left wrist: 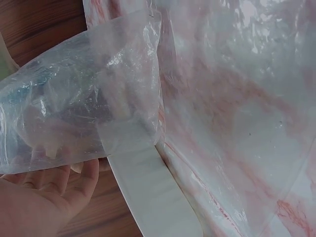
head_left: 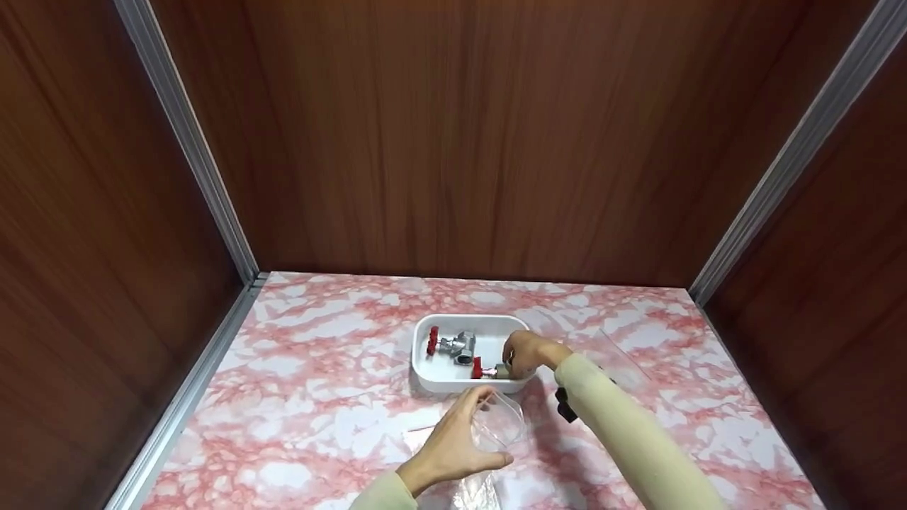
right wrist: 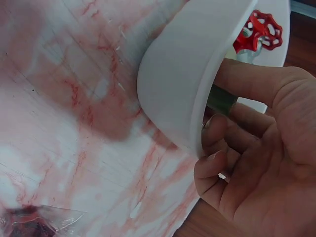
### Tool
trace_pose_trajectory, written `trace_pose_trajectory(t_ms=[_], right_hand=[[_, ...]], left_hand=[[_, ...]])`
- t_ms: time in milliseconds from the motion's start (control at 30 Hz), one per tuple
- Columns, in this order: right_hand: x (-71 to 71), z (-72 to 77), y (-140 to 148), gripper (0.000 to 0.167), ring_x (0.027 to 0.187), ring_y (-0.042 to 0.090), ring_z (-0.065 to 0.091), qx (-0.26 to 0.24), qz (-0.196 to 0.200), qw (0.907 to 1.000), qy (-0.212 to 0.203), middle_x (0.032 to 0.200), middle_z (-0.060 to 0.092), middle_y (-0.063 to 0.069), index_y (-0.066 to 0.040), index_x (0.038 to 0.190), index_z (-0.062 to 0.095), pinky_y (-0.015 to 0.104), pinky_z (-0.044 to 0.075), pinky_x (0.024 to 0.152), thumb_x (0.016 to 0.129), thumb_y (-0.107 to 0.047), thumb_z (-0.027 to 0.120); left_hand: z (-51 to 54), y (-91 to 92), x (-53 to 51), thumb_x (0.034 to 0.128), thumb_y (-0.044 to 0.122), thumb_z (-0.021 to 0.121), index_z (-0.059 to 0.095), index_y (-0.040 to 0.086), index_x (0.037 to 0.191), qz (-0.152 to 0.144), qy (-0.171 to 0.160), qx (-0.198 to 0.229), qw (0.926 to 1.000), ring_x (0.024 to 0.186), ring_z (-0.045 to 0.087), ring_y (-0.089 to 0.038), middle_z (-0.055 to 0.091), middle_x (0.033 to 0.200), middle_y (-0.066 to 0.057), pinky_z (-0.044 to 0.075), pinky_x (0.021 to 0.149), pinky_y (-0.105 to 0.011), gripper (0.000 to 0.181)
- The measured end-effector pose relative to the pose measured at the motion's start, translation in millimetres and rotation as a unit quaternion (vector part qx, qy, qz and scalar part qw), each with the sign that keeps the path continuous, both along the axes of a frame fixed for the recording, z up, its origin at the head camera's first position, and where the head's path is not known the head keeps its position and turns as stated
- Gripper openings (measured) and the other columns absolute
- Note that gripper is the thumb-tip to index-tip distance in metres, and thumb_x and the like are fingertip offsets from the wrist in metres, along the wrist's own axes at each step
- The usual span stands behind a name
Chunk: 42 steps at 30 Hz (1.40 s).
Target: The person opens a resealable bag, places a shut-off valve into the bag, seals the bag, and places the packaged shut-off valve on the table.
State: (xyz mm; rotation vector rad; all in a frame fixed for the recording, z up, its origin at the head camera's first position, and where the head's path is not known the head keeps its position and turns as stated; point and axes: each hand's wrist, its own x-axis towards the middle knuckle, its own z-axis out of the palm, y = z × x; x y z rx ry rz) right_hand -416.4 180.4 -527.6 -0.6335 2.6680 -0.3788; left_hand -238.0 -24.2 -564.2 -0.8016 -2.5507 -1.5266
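On the marbled red-and-white worktop [head_left: 305, 425] stands a white tub [head_left: 460, 387]. A clear bag [head_left: 506, 425] is before it at the left hand [head_left: 455, 440], thumb and fingers wide apart. The right hand [head_left: 526, 352] grips a red-handled valve [head_left: 489, 372] inside the tub, near a second valve [head_left: 462, 345].

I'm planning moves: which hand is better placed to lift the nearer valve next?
Likely the right hand: it's in the tray, gripping the nearer valve; the left hand is outside, at a clear bag.

The 2 long sleeves [head_left: 631, 443] are plain pale cream.
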Motion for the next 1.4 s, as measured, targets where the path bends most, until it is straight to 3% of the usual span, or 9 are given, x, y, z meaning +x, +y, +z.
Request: trace_pose_trajectory(t_ms=[133,267,400,633,833,1067,1400], right_hand=[[-0.4,-0.7,1.9,0.010,0.063,0.009,0.050,0.009,0.031,0.9994,0.010,0.064,0.059,-0.009,-0.008,0.079,0.077,0.024,0.042,0.057,0.074,0.001,0.076],[-1.3,-3.0,7.1,0.011,0.056,0.008,0.042,-0.005,0.071,0.9973,0.018,0.057,0.048,-0.012,-0.008,0.070,0.068,0.024,0.034,0.052,0.077,0.000,0.071],[-1.1,-5.0,12.3,0.007,0.057,0.007,0.040,-0.029,0.088,0.9955,0.020,0.059,0.046,-0.011,-0.006,0.074,0.069,0.023,0.032,0.053,0.077,0.000,0.070],[-0.3,-5.9,16.4,0.004,0.059,0.005,0.044,-0.097,0.079,0.9918,0.026,0.064,0.053,-0.009,0.000,0.083,0.074,0.022,0.035,0.056,0.080,-0.001,0.075],[-0.5,-3.9,13.6,0.010,0.061,0.005,0.050,-0.142,0.049,0.9883,0.029,0.067,0.063,-0.007,-0.003,0.082,0.075,0.022,0.042,0.057,0.079,-0.005,0.084],[-0.3,-0.7,10.6,0.021,0.069,0.010,0.059,-0.166,0.012,0.9846,0.054,0.076,0.069,-0.001,-0.005,0.093,0.075,0.029,0.052,0.065,0.080,-0.012,0.089],[3.7,-0.3,4.9,0.025,0.069,0.011,0.053,-0.149,0.078,0.9802,0.104,0.077,0.064,0.004,0.002,0.096,0.068,0.032,0.049,0.064,0.079,-0.004,0.085]], left_hand=[[1.7,-0.1,0.0,0.0729,0.047,0.091,0.044,0.016,0.153,0.000,-0.004,0.003,1.0000,0.126,0.057,-0.022,0.056,0.139,0.000,0.047,0.108,-0.044,0.098],[2.4,-0.2,0.2,0.0734,0.045,0.091,0.041,0.015,0.155,-0.002,-0.008,0.009,0.9999,0.130,0.056,-0.027,0.055,0.142,-0.004,0.045,0.111,-0.046,0.100],[2.3,-0.3,0.7,0.0734,0.047,0.091,0.040,0.015,0.156,-0.001,-0.007,0.005,1.0000,0.131,0.055,-0.026,0.055,0.144,-0.004,0.044,0.112,-0.048,0.102],[2.0,0.0,-0.5,0.0733,0.045,0.091,0.040,0.017,0.156,-0.003,-0.003,0.008,1.0000,0.131,0.055,-0.025,0.056,0.142,-0.007,0.044,0.112,-0.047,0.101],[0.4,0.8,-0.6,0.0742,0.046,0.091,0.040,0.011,0.156,-0.004,-0.008,0.009,0.9999,0.129,0.056,-0.029,0.057,0.140,-0.005,0.046,0.110,-0.047,0.103],[1.5,-0.2,-1.7,0.0737,0.049,0.091,0.037,0.010,0.159,0.001,-0.011,0.007,0.9999,0.133,0.055,-0.028,0.054,0.145,-0.004,0.044,0.112,-0.049,0.108],[2.2,-0.4,-2.3,0.0742,0.048,0.092,0.036,0.012,0.160,-0.003,-0.023,0.020,0.9995,0.135,0.053,-0.033,0.054,0.145,-0.008,0.045,0.112,-0.048,0.108]])
